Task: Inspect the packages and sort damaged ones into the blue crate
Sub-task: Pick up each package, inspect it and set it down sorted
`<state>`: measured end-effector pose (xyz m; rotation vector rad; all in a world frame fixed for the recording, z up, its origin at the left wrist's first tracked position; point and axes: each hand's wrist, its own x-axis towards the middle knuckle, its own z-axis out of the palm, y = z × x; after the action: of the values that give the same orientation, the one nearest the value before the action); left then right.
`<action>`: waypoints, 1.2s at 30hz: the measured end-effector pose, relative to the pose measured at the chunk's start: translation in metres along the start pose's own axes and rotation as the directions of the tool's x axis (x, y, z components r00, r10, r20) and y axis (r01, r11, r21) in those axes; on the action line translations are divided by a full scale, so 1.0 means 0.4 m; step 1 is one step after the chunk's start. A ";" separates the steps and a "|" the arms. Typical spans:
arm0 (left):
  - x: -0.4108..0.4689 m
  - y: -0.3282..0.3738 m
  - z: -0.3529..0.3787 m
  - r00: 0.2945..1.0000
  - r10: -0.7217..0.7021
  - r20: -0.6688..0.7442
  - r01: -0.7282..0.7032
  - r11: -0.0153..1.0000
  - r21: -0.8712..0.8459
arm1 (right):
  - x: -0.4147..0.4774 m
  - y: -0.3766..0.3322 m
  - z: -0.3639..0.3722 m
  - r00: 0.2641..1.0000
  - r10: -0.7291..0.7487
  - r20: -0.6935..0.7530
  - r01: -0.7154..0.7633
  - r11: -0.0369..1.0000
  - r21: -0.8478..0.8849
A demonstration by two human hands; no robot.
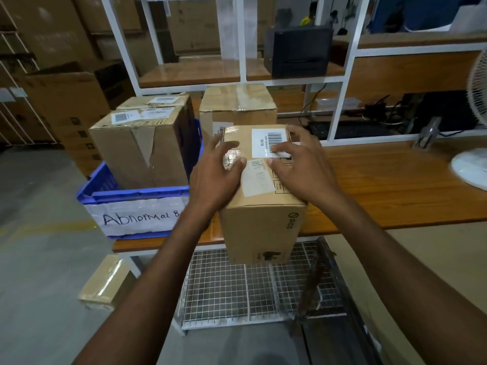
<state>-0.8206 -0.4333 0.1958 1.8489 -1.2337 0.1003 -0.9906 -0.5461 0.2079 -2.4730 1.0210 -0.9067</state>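
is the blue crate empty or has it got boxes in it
Not empty. A torn box stands inside the blue crate, with a second box behind it.

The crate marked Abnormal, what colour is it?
The crate is blue, with a white label; seen in the head view.

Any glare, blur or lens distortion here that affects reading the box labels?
Head view: glare whitens the clear tape on the front box; the barcode label is sharp; wide-angle distortion bows the white shelf frame; the background cartons are soft.
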 end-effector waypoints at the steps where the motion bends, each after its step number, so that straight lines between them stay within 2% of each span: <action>1: 0.000 0.008 -0.008 0.998 0.064 0.001 -0.064 0.997 0.046 | -0.008 -0.015 -0.007 0.999 -0.048 -0.004 0.048 0.997 -0.054; 3: -0.003 0.016 -0.027 0.985 0.112 0.132 -0.127 0.985 0.114 | -0.028 -0.040 -0.015 0.990 -0.079 0.115 0.090 0.992 -0.086; 5: -0.009 0.014 -0.046 0.936 0.104 0.336 -0.178 0.964 0.198 | -0.041 -0.042 -0.008 0.968 -0.069 0.241 0.096 0.990 -0.101; 8: -0.025 0.006 -0.065 0.844 0.069 0.531 -0.216 0.951 0.220 | -0.052 -0.033 0.010 0.964 -0.054 0.259 0.085 0.990 -0.111; 12: -0.011 -0.004 -0.066 0.836 0.044 0.547 -0.200 0.952 0.230 | -0.034 -0.034 0.015 0.976 -0.071 0.206 0.113 0.974 -0.198; 17: -0.005 0.004 -0.080 0.804 0.065 0.590 -0.286 0.914 0.289 | -0.024 -0.025 0.014 0.959 -0.082 0.271 0.143 0.967 -0.213; 19: -0.004 0.002 -0.076 0.819 0.079 0.569 -0.283 0.917 0.280 | -0.019 -0.009 0.026 0.968 -0.084 0.238 0.132 0.972 -0.192; 21: -0.015 -0.017 -0.057 0.871 0.100 0.482 -0.228 0.949 0.217 | -0.023 0.002 0.039 0.991 -0.051 0.122 0.047 0.998 0.031; 23: -0.070 -0.052 -0.041 0.946 0.125 0.298 -0.162 0.981 0.106 | -0.067 -0.002 0.064 0.998 -0.003 -0.068 0.023 0.956 0.294; 24: -0.098 -0.064 -0.020 0.971 0.127 0.202 -0.135 0.990 0.030 | -0.095 0.012 0.079 0.990 0.031 -0.136 0.017 0.943 0.332; 26: -0.159 -0.080 0.022 0.996 0.052 0.068 -0.041 0.989 -0.144 | -0.161 0.044 0.117 0.982 0.087 -0.169 -0.024 0.939 0.343; 28: -0.202 -0.092 0.065 0.997 -0.051 0.054 0.061 0.977 -0.205 | -0.216 0.068 0.152 0.987 0.149 -0.068 -0.109 0.908 0.405; 30: -0.225 -0.103 0.095 0.991 -0.097 0.089 0.112 0.977 -0.184 | -0.239 0.074 0.175 0.988 0.152 0.005 -0.140 0.898 0.418; 32: -0.232 -0.100 0.103 0.990 -0.118 0.080 0.130 0.977 -0.167 | -0.242 0.074 0.177 0.991 0.136 -0.021 -0.117 0.914 0.389; 36: -0.202 -0.055 0.060 0.995 -0.090 -0.034 0.088 0.995 -0.048 | -0.201 0.061 0.123 0.986 0.137 -0.100 -0.099 0.944 0.316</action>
<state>-0.8534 -0.3906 0.1273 1.8509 -1.1181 0.0554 -1.0145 -0.5033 0.1237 -2.0974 0.9687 -1.0960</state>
